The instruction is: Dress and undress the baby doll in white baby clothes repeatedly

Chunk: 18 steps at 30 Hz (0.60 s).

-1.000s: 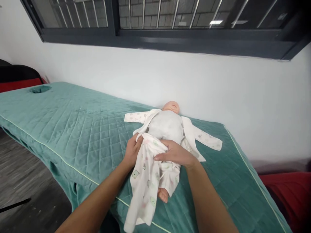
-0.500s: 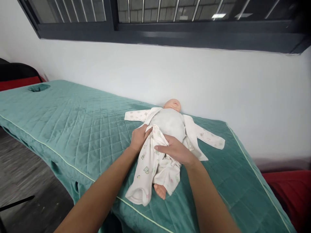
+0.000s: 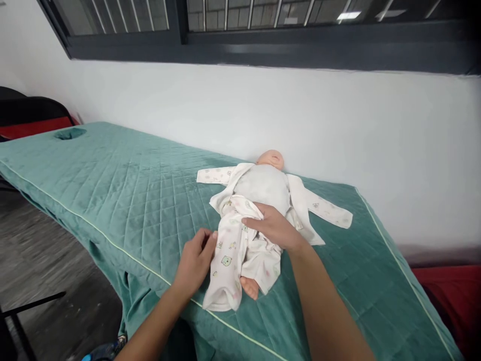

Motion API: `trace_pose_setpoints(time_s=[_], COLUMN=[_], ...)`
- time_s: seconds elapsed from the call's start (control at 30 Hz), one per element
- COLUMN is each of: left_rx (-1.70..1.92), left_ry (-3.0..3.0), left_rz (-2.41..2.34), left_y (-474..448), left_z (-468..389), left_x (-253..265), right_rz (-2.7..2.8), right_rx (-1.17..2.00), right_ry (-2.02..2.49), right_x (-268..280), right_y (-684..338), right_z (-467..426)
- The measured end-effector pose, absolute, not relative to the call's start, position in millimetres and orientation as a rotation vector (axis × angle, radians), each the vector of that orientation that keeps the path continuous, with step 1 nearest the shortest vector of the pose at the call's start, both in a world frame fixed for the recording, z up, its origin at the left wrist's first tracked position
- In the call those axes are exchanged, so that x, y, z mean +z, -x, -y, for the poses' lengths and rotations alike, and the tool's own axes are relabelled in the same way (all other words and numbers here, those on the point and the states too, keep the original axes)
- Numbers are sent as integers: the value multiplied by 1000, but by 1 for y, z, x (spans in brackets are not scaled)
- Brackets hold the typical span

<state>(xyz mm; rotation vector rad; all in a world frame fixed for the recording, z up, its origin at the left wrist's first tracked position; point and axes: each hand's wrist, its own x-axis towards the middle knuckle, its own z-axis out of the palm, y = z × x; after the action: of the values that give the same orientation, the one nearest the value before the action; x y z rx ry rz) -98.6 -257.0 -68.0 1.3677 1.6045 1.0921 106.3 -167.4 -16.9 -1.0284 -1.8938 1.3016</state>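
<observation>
On a green quilted bed (image 3: 131, 175), a doll (image 3: 263, 185) is lying face up while two hands are handling its patterned trousers (image 3: 226, 260).
The bed is supporting the doll along its full length, head toward the far wall (image 3: 338, 120); the open jacket (image 3: 299, 200) is spreading left and right, probably keeping its front panels off the waist. The trousers are lying over the doll's lower body at the near edge. The right hand (image 3: 272, 225) is gripping their bunched top between thumb and fingers, seemingly steadying it; the left hand (image 3: 195, 260) is touching the left leg's outer side, fingers curling, though whether they are pinching cloth I cannot tell. One bare foot (image 3: 250, 287) is showing at the right cuff.
</observation>
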Motion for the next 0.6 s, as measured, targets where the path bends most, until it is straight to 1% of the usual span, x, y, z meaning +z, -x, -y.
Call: trace_pose_setpoints(time_s=[0.1,0.17,0.43,0.6], left_rx=[946,925,1211,1293], left_ry=[-1333,-1320,-1412,-1489], left_rz=[-1506,-1481,-1476,-1547], left_y=[96,92,86,87], left_z=[281,285,250,224], left_x=[-60,-59,-72,-69], right_rz=[1846,1824,1872,1940], right_rx=[1276,1254,1160,973], right_ry=[1057,1075,1144,1215], right_x=[-19,-19,-17,-17], right_y=[-106,-106,-108,-109], right_z=[167,166,164,165])
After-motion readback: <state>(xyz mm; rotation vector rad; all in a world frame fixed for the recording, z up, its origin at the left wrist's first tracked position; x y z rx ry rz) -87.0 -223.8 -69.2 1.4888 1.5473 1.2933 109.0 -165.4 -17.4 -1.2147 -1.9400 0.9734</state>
